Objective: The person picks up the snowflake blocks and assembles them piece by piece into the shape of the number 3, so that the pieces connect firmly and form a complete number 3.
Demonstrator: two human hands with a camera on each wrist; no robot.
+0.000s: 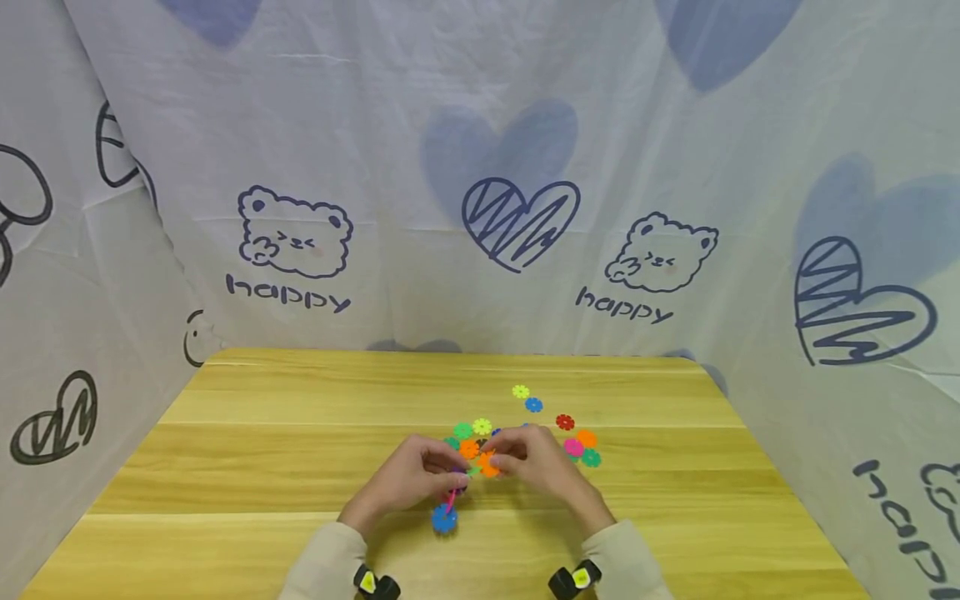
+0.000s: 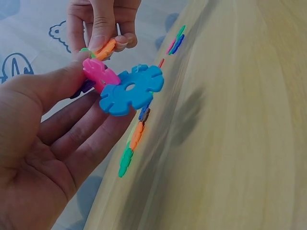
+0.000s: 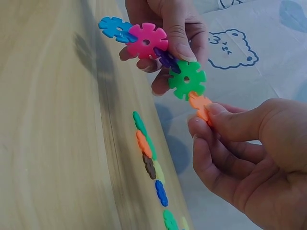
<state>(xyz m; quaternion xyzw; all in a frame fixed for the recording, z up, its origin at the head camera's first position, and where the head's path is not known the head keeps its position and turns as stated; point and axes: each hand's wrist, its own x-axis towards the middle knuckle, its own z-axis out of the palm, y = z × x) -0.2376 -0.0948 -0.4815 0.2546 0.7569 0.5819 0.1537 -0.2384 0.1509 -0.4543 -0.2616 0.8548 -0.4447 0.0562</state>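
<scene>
Plastic snowflake-disc chain [image 3: 163, 52], notched rims, left hand [image 3: 163, 28] pinching, right hand [image 3: 240, 153] gripping orange disc [image 3: 200, 106]

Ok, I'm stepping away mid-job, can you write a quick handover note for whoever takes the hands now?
Left hand: pinches a joined chain of plastic snowflake discs, blue, pink, purple, green.
Right hand: pinches the orange snowflake disc at the chain's green end; whether it is fully seated cannot be told.
Loose coloured discs lie on the wooden table beyond the hands.
Done: four discs linked. Left: seat orange, then likely add the loose ones.
</scene>
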